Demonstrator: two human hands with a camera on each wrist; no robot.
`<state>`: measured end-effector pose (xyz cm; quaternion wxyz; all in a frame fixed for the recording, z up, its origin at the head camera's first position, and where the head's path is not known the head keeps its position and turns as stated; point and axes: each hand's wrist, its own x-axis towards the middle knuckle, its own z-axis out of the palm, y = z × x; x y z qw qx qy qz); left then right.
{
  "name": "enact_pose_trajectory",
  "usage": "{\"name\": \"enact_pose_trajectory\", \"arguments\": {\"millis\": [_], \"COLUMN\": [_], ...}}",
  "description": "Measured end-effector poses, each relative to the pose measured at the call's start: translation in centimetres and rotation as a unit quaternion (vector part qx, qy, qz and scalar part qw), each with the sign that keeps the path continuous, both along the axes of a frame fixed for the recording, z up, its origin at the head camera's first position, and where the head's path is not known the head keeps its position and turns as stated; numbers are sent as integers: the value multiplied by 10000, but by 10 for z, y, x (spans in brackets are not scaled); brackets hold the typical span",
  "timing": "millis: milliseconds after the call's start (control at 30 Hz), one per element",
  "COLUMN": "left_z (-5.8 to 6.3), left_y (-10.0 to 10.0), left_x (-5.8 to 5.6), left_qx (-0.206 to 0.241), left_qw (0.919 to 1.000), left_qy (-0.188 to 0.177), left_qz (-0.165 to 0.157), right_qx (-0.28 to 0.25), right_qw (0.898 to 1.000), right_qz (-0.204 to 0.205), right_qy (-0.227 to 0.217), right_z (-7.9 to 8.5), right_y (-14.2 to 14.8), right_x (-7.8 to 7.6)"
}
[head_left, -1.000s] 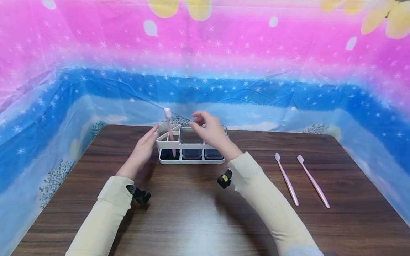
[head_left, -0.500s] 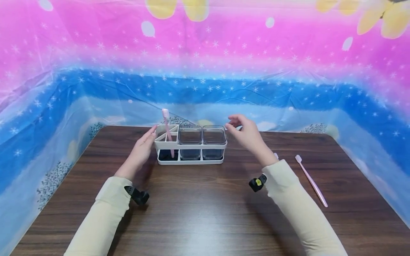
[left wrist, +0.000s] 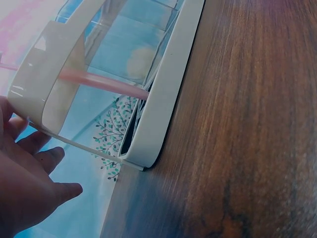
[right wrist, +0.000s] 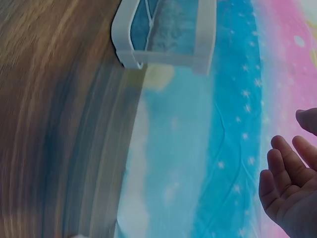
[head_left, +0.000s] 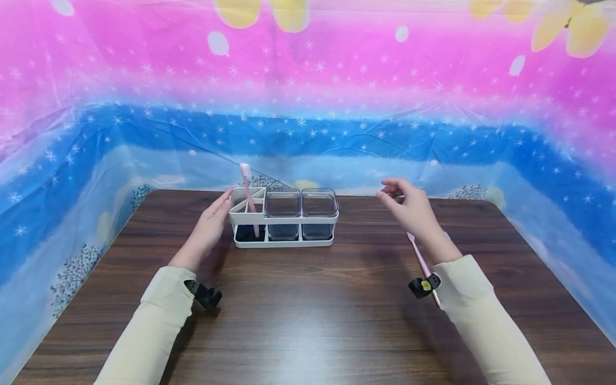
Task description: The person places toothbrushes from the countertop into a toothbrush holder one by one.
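Note:
A white toothbrush holder [head_left: 298,220] stands on the wooden table, with divided slots at its left end. One pink toothbrush [head_left: 250,200] leans upright in those slots, bristles at the top. Two clear square cups [head_left: 320,205] fill the holder's other places. My left hand [head_left: 208,230] rests its fairly straight fingers against the holder's left end; the left wrist view has its fingertips at the white upper rim [left wrist: 37,74]. Right of the holder, my right hand [head_left: 411,211] is in the air, fingers loosely bent, holding nothing.
On the right of the table [head_left: 298,315] lies a pink toothbrush [head_left: 420,255], partly covered by the right wrist camera [head_left: 423,286]. A second toothbrush is almost wholly hidden behind the right forearm. A patterned pink and blue cloth [head_left: 308,128] surrounds the table's back and sides.
My right hand has moved right, from above the cups to beyond the holder, and its arm now covers most of one toothbrush. The left hand has stayed at the holder's end.

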<state>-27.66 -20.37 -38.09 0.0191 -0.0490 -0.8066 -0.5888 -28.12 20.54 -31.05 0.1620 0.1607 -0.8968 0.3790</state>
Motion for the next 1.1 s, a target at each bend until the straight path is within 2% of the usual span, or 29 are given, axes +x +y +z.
{"name": "enact_pose_trajectory", "arguments": {"millis": [267, 600, 833, 1100], "left_z": [2, 3, 2, 3], "left_y": [1, 0, 2, 1], "left_x": [1, 2, 2, 2], "left_qx": [-39, -66, -114, -67], "left_qw": [10000, 10000, 9999, 10000], "left_qy": [-20, -34, -18, -33], "left_qz": [24, -21, 1, 13], "right_qx": [185, 313, 386, 355], "right_qw": [9991, 9955, 9909, 9867], "right_qz": [-357, -899, -1288, -1565], "right_qy": [157, -1, 40, -277], "right_z": [5, -5, -11, -22], "right_y": [34, 74, 99, 124], "right_x": [11, 25, 28, 31]}}
